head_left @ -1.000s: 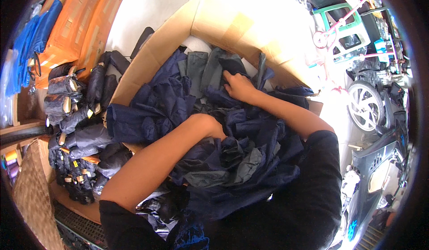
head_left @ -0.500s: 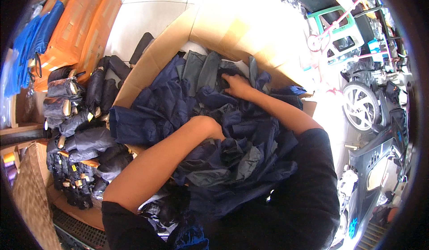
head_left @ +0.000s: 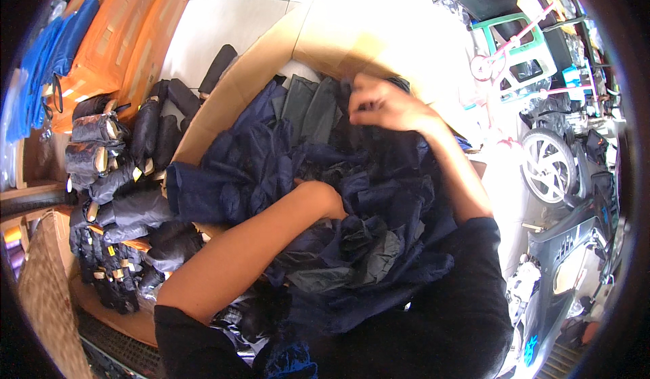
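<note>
An open cardboard box (head_left: 223, 95) in front of me is heaped with crumpled navy cloth (head_left: 250, 155) and strips of grey-green cloth (head_left: 308, 112). My left hand (head_left: 328, 203) is bent down into the heap near its middle, and the folds cover its fingers. Above the far part of the heap is my right hand (head_left: 393, 108), smeared by motion, with its fingers partly curled beside a blurred dark patch of cloth. Whether it grips that cloth cannot be made out. More navy and grey cloth spills over the near side, against my body.
Several dark rolled bundles (head_left: 128, 210) are piled left of the box. Behind them stand large orange packages (head_left: 122, 47) with blue packets (head_left: 74, 37). At right are a green plastic frame (head_left: 497, 24), a white-spoked wheel (head_left: 547, 166) and dark vehicle parts.
My right hand has lifted out of the cloth and moved slightly right, its forearm now more upright. The far cloth beneath it has shifted. My left hand stays nearly in place.
</note>
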`<state>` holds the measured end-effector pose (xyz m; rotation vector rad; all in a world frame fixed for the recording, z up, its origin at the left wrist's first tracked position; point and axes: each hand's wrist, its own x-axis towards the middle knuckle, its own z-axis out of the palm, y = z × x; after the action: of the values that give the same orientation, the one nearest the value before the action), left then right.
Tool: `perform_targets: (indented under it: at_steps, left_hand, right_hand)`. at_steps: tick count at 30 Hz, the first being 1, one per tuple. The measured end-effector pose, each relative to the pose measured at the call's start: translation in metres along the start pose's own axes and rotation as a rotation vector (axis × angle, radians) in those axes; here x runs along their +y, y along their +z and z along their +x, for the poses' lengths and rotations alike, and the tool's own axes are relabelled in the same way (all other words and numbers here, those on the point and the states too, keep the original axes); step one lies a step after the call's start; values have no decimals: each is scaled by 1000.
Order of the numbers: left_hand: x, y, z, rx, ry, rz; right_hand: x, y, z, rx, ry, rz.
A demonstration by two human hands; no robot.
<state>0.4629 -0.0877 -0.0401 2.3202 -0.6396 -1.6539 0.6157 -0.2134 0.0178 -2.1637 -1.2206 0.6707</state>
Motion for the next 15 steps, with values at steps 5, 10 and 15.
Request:
perform_targets:
  at_steps: [5,10,15]
  left_hand:
    - [0,-2,-8,17,-18,-21]
    - [4,-8,-9,-11,-9,-7]
    - [-1,-4,4,-25,7,-19]
  right_hand:
    - [-52,-29,-9,352,24,484]
    - [13,12,-4,36,101,-59]
    - [36,52,4,185,301,-491]
